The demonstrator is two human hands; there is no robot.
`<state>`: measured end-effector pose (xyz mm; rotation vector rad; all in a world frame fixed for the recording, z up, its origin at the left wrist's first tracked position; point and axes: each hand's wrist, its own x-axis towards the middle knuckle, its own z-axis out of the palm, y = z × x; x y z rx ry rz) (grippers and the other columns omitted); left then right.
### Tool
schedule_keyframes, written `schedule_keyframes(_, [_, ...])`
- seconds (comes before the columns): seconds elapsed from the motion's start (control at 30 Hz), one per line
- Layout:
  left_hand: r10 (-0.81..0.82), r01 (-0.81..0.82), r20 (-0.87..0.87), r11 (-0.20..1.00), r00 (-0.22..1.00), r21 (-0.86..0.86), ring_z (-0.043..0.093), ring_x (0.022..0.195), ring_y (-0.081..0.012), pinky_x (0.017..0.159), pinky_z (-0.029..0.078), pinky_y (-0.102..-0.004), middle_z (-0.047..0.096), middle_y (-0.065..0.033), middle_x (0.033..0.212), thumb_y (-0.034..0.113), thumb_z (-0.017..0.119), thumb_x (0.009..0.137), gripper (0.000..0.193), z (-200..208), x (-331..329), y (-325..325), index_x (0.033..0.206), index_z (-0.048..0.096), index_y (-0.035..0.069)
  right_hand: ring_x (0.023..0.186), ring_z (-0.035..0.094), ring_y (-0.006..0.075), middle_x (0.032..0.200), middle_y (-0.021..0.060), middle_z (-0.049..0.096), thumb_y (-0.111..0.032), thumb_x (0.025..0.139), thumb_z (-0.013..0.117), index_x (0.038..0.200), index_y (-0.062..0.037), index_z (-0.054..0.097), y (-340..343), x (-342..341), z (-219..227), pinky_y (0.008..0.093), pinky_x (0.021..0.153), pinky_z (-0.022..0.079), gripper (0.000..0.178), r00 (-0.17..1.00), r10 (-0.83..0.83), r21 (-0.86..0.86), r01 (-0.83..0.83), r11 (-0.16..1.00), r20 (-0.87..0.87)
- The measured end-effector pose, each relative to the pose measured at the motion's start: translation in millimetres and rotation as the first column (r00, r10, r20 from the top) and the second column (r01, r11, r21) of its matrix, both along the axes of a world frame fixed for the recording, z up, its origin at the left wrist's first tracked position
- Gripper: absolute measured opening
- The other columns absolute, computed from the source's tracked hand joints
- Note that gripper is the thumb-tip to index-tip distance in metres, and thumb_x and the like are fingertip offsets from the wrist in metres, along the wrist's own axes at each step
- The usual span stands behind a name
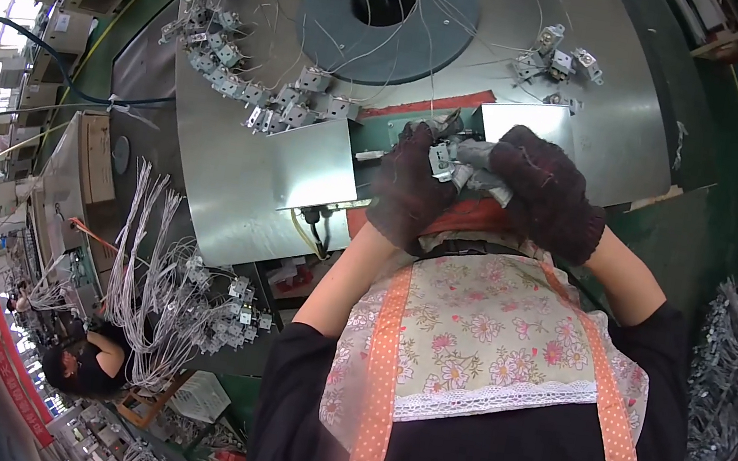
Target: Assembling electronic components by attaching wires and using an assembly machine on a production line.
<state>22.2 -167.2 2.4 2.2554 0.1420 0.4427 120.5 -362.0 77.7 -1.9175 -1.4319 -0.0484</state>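
Both my hands wear dark knitted gloves and meet over the green work area near my waist. My left hand (411,184) is closed around the left side of a small metal bracket part (442,159). From the other side my right hand (552,189) reaches in, its grey-wrapped fingers curled against the same part. The fingers hide much of the bracket. Beside the left hand lies a bare metal plate (307,164) on the bench; another shiny plate (529,119) stands behind the right fingers.
Several metal brackets with wires (222,65) curve along the bench's left, and a smaller group (557,60) sits at the far right. A dark disc (458,15) with a central hole lies behind. Bundled wired parts (221,323) hang at left; a person (87,360) works beyond.
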Motion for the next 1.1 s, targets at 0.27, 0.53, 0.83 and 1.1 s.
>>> schedule_keyframes(0.27, [-0.028,0.026,-0.135,0.999,0.99,-0.018,0.063,0.116,-0.0396,0.098,0.053,-0.0462,0.064,-0.0211,0.123,0.022,0.087,0.072,0.067,19,3,1,0.13,0.06,0.004,0.088,0.066,0.0384,0.104,0.0181,0.063,-0.011,0.072,0.078,0.122,-0.0117,0.064,2,-7,17,0.046,0.073,0.054,0.052,0.997,-0.019,-0.203,0.033,0.979,0.074])
schedule_keyframes(0.53, [-0.013,0.006,-0.269,1.0,0.963,-0.029,0.054,0.131,-0.0457,0.108,0.048,-0.0497,0.059,-0.0313,0.135,0.028,0.083,0.076,0.071,8,1,3,0.133,0.056,-0.004,0.099,0.067,0.0418,0.119,0.0225,0.064,-0.013,0.068,0.082,0.127,-0.0132,0.061,4,-12,26,0.0494,0.081,0.056,0.063,0.993,-0.033,-0.276,0.064,0.959,0.113])
schedule_keyframes(0.83, [0.008,-0.013,-0.245,1.0,0.97,-0.02,0.068,0.111,-0.0337,0.095,0.055,-0.0411,0.066,-0.0162,0.124,0.016,0.089,0.069,0.067,15,3,0,0.128,0.059,0.005,0.098,0.065,0.0407,0.119,0.0238,0.063,-0.015,0.069,0.078,0.13,-0.0045,0.057,0,-20,-7,0.0506,0.078,0.054,0.065,0.971,-0.093,-0.266,0.151,0.952,0.219])
schedule_keyframes(1.1, [0.04,-0.054,-0.097,0.989,0.994,-0.139,0.066,0.109,-0.0405,0.09,0.055,-0.0472,0.066,-0.0216,0.118,0.019,0.078,0.081,0.052,9,6,0,0.127,0.059,0.005,0.092,0.064,0.0404,0.116,0.0247,0.062,-0.024,0.074,0.076,0.129,-0.0012,0.056,-4,-40,-31,0.0506,0.077,0.053,0.063,0.956,-0.125,-0.193,0.18,0.965,0.266])
